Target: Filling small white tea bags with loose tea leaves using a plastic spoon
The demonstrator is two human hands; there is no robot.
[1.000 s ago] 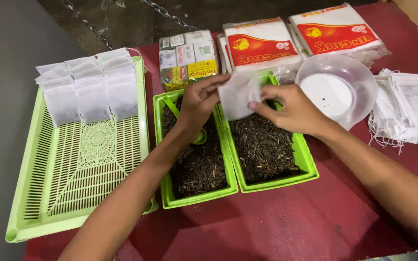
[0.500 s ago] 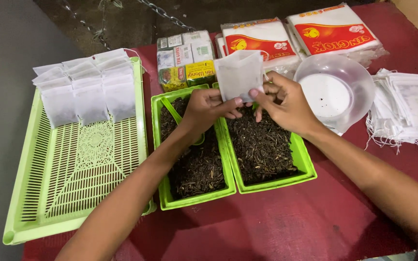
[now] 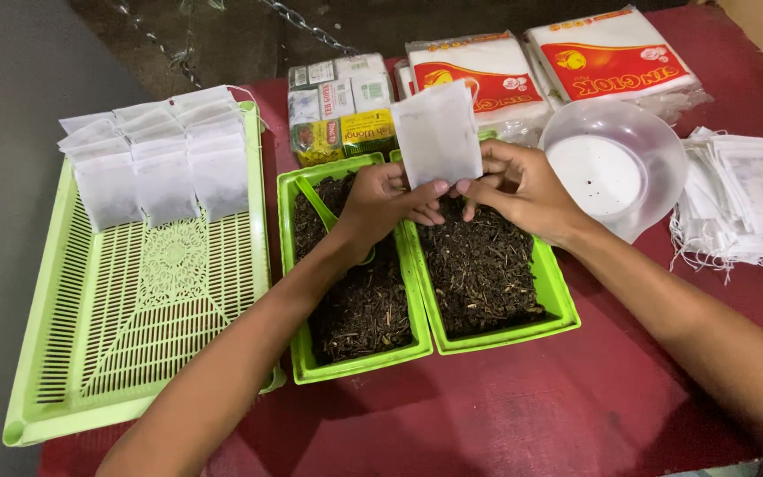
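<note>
Both hands pinch the lower edge of a white paper filter bag [image 3: 437, 134], which stands upright above two green tubs. My left hand [image 3: 381, 205] grips its lower left corner over the left green tub [image 3: 297, 300] of dark dried leaves. My right hand [image 3: 523, 190] grips its lower right edge over the right green tub [image 3: 561, 291], also filled with dark leaves. A green scoop [image 3: 318, 205] lies in the left tub, partly hidden under my left hand.
A large green slotted tray [image 3: 143, 309] at left carries rows of white bags [image 3: 152, 163] at its far end. A clear plastic bowl [image 3: 615, 163] sits at right, a heap of stringed white bags [image 3: 748, 199] beyond it. Boxed packets [image 3: 342, 106] and wrapped bag packs [image 3: 611, 53] line the back.
The white bag went from lying tilted low between my hands to standing upright. Both hands shifted to pinch its lower edge, then stayed nearly still.
</note>
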